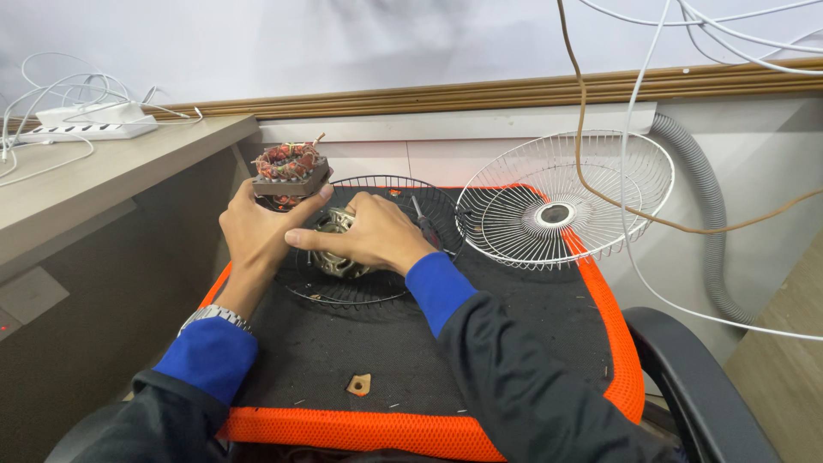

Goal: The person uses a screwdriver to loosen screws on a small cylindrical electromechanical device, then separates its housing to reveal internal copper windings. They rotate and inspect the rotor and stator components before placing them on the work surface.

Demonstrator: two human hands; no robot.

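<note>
1. The square, dark laminated motor stator with reddish copper windings (290, 170) is held up and to the left of the rounded grey metal motor housing (336, 249); the two parts are close together but apart, the stator raised above the level of the housing.
2. The stator is gripped by the left hand (257, 230), thumb at its near right edge and fingers wrapped round the far side; its flat faces are tilted slightly, its winding ring turned upward.
3. The housing is covered by the right hand (373, 233), fingers curled closed over its top; it is the nearer hand to the housing, which rests inside the round black wire fan guard (377, 287).
4. The guard lies on the black seat cushion with orange mesh edge (514, 343); a white wire fan guard (561, 201) leans just beside it at the right.
5. The stator's windings appear frayed and uneven; thin wire ends are seen sticking up.
</note>
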